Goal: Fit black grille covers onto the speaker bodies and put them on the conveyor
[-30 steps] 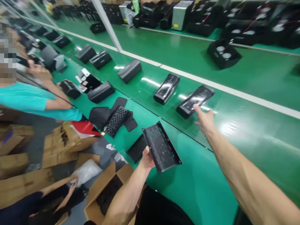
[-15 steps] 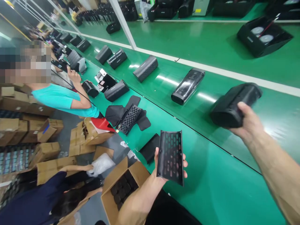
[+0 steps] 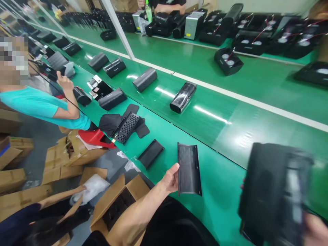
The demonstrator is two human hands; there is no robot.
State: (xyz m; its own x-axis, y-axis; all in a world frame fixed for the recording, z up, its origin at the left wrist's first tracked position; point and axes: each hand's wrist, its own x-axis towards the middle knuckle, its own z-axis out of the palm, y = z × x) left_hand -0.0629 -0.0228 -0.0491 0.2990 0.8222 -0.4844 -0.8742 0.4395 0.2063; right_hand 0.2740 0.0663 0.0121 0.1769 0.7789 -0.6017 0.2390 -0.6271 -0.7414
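Note:
My left hand [image 3: 171,179] grips the left edge of a curved black speaker grille panel [image 3: 190,171], thumb on the rim and the other fingers mostly hidden. The panel is held upright above the green table, its hollow side towards me. At the lower right, my right hand [image 3: 316,227] is wrapped round a black speaker housing [image 3: 271,194], which is large, close and smeared by motion. Another curved black panel [image 3: 151,153] lies beyond my left hand. Past that, a perforated grille panel [image 3: 126,128] rests on several dark fabric pieces [image 3: 110,123].
Black speakers stand along the green conveyor [image 3: 159,112], including a glossy one [image 3: 183,97]. An open carton [image 3: 98,210] of dark parts sits below the table edge. A co-worker in a turquoise shirt [image 3: 41,106] works at left; another person handles a white bag [image 3: 89,189].
My right hand has brought the speaker housing from over the conveyor down towards me and turned it. The grille panel in my left hand has rotated slightly. The view has shifted right.

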